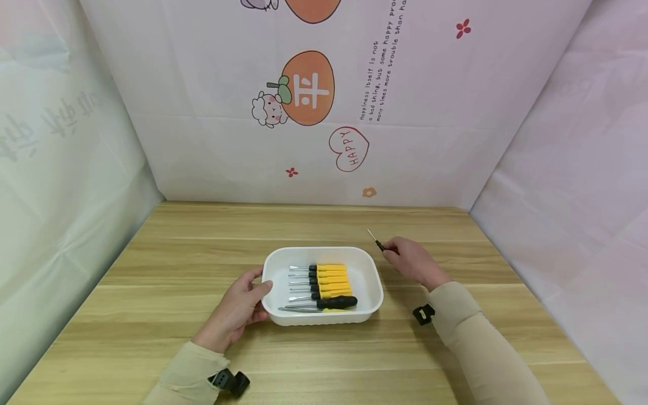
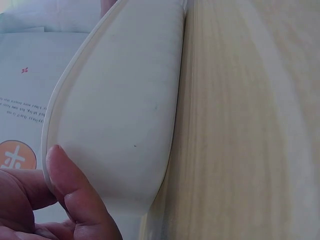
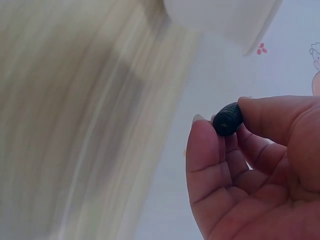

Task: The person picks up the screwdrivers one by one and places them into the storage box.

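A white plastic tray (image 1: pixel 324 320) sits on the wooden table in the head view. At its left end my left hand (image 1: pixel 234 309) grips the rim. In the left wrist view the tray's outer wall (image 2: pixel 120 100) fills the middle, with a digit pressed against it. Beyond the tray's right side, my right hand (image 1: pixel 410 262) pinches a small screwdriver (image 1: pixel 379 245), its thin shaft pointing up and left. Its black handle end (image 3: pixel 227 120) shows between thumb and fingers in the right wrist view. Inside the tray lie several yellow-and-black screwdrivers (image 1: pixel 331 280) and a larger black-handled screwdriver (image 1: pixel 338 302).
The wood-grain table (image 1: pixel 152 315) extends around the tray. White printed sheets form a back wall (image 1: pixel 212 135), a left wall (image 1: pixel 61 185) and a right wall (image 1: pixel 572 185). Dark camera straps (image 1: pixel 229 382) sit at the wrists.
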### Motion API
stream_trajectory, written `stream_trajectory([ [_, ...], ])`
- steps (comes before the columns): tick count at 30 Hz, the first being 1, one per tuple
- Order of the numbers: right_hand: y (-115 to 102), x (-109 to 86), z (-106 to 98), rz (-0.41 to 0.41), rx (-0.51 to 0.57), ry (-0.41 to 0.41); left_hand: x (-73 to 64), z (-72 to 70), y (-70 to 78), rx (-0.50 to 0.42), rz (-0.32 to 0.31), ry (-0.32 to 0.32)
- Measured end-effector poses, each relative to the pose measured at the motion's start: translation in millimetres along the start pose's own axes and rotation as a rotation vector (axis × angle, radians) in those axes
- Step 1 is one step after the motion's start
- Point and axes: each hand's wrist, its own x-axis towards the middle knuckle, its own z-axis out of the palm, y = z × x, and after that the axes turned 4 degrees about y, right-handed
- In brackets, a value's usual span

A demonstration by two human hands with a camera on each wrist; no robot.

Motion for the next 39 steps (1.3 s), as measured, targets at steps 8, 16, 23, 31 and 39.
stream_trajectory([
  [8, -11, -3.2, -4, 0.015, 0.122, -0.019, -0.1, 0.6, 0.2, -0.001, -0.001, 0.002],
  [16, -19, -5.4, -6, 0.036, 0.273, -0.042, -0.2, 0.5, -0.4, -0.001, -0.002, 0.002],
  [23, -23, -6.7, -5, 0.042, 0.362, -0.056, -0.4, 0.3, -0.4, -0.002, 0.001, 0.001],
  [31, -31, -8.0, -5, 0.019, 0.384, -0.084, -0.5, 0.3, -0.6, -0.001, 0.0, 0.002],
  [39, -41, -12.5, -5, -0.019, 0.379, -0.119, -0.2, 0.4, -1.1, -0.004, 0.0, 0.004],
])
